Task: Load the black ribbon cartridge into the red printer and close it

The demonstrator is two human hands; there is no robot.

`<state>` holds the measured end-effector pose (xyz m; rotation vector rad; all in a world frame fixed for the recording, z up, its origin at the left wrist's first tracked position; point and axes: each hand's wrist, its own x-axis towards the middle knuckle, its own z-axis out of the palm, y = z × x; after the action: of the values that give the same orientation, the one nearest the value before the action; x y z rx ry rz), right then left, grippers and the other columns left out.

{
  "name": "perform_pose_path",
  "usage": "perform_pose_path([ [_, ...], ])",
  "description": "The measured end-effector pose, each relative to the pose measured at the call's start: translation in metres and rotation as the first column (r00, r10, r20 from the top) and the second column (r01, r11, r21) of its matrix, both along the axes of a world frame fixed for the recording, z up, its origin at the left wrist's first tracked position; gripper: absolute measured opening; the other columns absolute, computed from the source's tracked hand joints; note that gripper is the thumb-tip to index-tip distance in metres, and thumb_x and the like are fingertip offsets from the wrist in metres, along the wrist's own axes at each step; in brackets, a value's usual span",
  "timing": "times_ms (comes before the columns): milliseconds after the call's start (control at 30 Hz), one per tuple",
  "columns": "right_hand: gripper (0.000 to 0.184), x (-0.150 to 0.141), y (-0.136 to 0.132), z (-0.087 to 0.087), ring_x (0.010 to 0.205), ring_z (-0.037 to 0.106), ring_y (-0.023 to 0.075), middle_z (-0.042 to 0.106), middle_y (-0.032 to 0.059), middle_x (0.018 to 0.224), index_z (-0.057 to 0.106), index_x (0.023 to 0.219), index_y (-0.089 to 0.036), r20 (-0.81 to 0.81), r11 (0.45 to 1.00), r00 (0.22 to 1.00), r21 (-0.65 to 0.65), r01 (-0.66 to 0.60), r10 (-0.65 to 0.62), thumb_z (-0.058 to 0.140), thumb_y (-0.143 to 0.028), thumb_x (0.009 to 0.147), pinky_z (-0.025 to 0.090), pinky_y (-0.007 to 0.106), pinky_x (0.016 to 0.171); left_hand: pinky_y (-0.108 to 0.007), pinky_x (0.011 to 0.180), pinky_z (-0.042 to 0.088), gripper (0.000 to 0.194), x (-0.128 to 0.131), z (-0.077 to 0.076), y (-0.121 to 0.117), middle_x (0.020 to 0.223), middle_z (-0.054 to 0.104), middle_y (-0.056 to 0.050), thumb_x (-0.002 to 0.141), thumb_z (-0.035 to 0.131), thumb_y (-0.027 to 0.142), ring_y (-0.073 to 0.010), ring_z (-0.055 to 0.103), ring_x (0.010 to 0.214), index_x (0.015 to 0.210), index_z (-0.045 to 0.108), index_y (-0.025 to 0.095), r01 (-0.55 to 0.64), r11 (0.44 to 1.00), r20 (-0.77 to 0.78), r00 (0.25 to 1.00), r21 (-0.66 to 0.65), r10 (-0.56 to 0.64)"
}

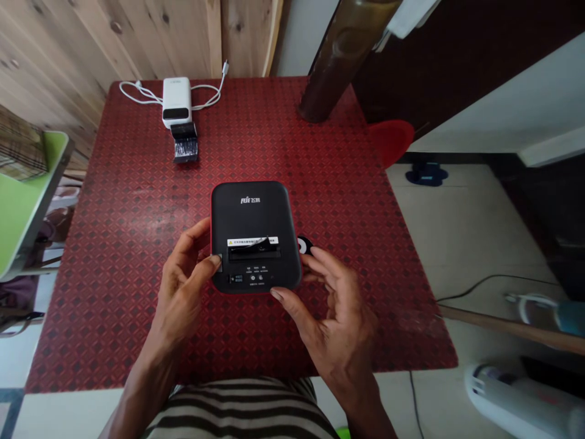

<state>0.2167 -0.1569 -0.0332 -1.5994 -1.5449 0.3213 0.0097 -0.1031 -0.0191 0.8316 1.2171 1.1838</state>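
A small black printer (253, 210) with a red edge lies near the middle of the table, its slot and buttons toward me. A dark strip pokes up from the slot under a white warning label (235, 242). My left hand (183, 277) grips the printer's left side, the thumb pressed on a grey tab (219, 263) at the edge. With its thumb on the front right corner and its fingers along the right side, my right hand (336, 299) holds the printer too. Partly behind those fingers shows a black disc-shaped thing with a white ring (303, 245).
The table (137, 317) has a red patterned cover. At its back left lie a white power bank (176, 97) with white cables and a folded dark strip (185, 146). A brown pillar-like cylinder (331, 67) stands at the back right. A red stool (393, 140) is beyond the right edge.
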Motion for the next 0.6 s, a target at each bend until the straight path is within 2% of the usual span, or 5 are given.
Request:
perform_pose_path([
  [300,0.062,-0.0014,0.0011,0.0001,0.097,0.087,0.0263,0.087,0.0124,0.127,0.062,0.152,-0.026,-0.037,1.0,0.999,0.002,0.008,-0.008,0.082,-0.059,0.104,0.075,0.044,0.086,-0.055,0.126,0.054,0.055,0.0026,-0.0049,0.0004,0.158,0.074,-0.008,0.094,0.084,0.037,-0.035,0.069,0.147,0.147,0.073,0.029,-0.032,0.999,-0.011,0.999,-0.007,0.032],
  [467,0.057,-0.0044,0.0028,0.0009,0.095,0.087,0.0244,0.088,0.0108,0.124,0.063,0.149,-0.026,-0.08,1.0,0.997,0.007,-0.006,0.007,0.082,-0.057,0.104,0.075,0.041,0.086,-0.052,0.124,0.056,0.055,0.0002,-0.0063,-0.0003,0.16,0.073,-0.01,0.097,0.082,0.037,-0.0338,0.071,0.145,0.151,0.071,0.028,0.013,1.0,-0.025,1.0,0.004,-0.013],
  [600,0.056,0.002,0.0037,0.0065,0.092,0.087,0.024,0.089,0.0108,0.124,0.063,0.148,-0.025,-0.036,0.999,0.999,-0.004,-0.037,0.037,0.083,-0.053,0.104,0.075,0.041,0.085,-0.052,0.122,0.056,0.055,-0.0019,-0.0074,-0.0017,0.159,0.074,-0.009,0.099,0.08,0.037,-0.0341,0.071,0.144,0.153,0.071,0.029,0.022,1.0,-0.02,1.0,0.01,-0.021],
])
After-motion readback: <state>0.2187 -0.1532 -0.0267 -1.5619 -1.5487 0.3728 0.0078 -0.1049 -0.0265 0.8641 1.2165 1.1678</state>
